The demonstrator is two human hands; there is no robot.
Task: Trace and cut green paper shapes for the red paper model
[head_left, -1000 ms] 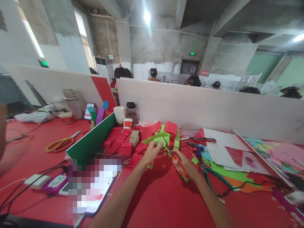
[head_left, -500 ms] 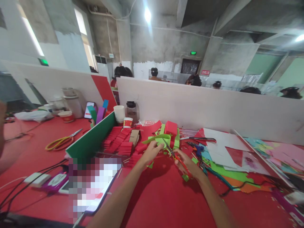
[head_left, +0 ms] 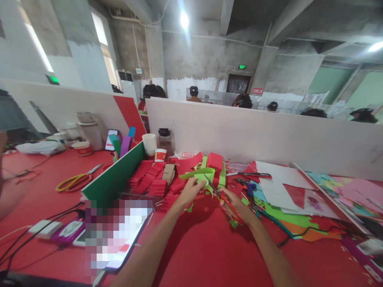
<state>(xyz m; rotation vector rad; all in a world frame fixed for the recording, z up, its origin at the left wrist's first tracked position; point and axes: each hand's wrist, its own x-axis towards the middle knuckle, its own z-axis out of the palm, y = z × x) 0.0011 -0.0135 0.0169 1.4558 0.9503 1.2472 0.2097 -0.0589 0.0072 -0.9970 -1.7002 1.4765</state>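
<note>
My left hand (head_left: 189, 192) pinches a piece of light green paper (head_left: 201, 174) and holds it up over the red table (head_left: 209, 247). My right hand (head_left: 236, 205) is closed on red-handled scissors (head_left: 224, 199), whose blades point up-left into the green paper's edge. Small green offcuts (head_left: 233, 223) lie on the table under and beside my hands. Rows of folded red paper pieces (head_left: 149, 179) sit just left of my left hand.
A green board (head_left: 115, 177) stands on edge at the left, with yellow-handled scissors (head_left: 74, 181) beyond it. Cups (head_left: 150, 143) and a jar stand by the white divider (head_left: 269, 135). Coloured sheets (head_left: 284, 199), a glue gun (head_left: 247, 187) and cables lie at right. Phones and a charger sit near left.
Both hands have stayed almost in place. The scissors have edged a little further into the green paper, and the view has shifted slightly.
</note>
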